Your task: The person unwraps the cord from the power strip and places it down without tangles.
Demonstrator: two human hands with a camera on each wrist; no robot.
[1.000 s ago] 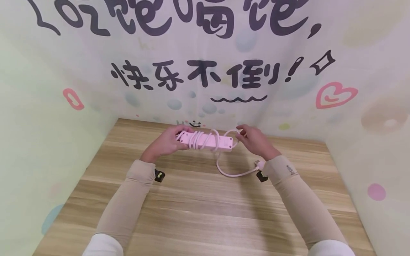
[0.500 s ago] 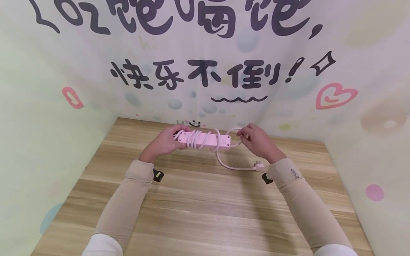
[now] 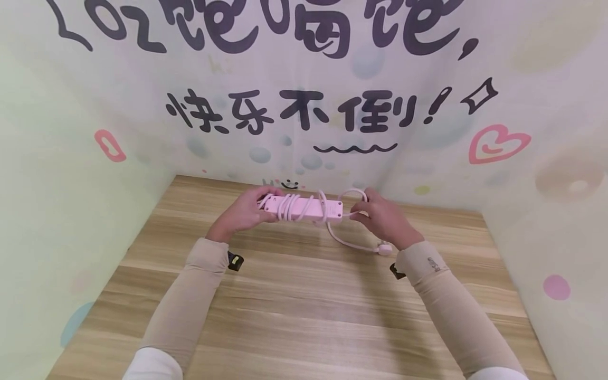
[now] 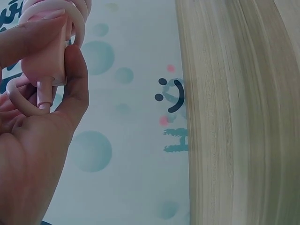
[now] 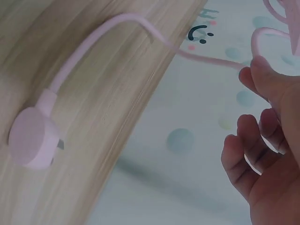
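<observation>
A pink power strip [image 3: 315, 208] is held up above the table, its pale pink cord wound several times around it. My left hand [image 3: 243, 212] grips the strip's left end, with thumb and fingers on opposite sides of it in the left wrist view. Off the strip's right end, my right hand [image 3: 386, 217] pinches the cord [image 5: 208, 59] between thumb and index finger; its other fingers are loosely bent. A loop of cord arcs up beside that hand. The cord's free end hangs below the strip, ending in a plug [image 5: 32, 138].
The wood-grain table [image 3: 304, 311] spreads beneath both arms. Behind it stands a pale wall covering [image 3: 266, 68] with black lettering and drawings, and side walls rise at left and right. Dark wrist devices show under both cuffs.
My right hand has shifted a little right and down, and the cord loop beside it now reaches up over its fingers. The left hand still grips the strip in nearly the same spot.
</observation>
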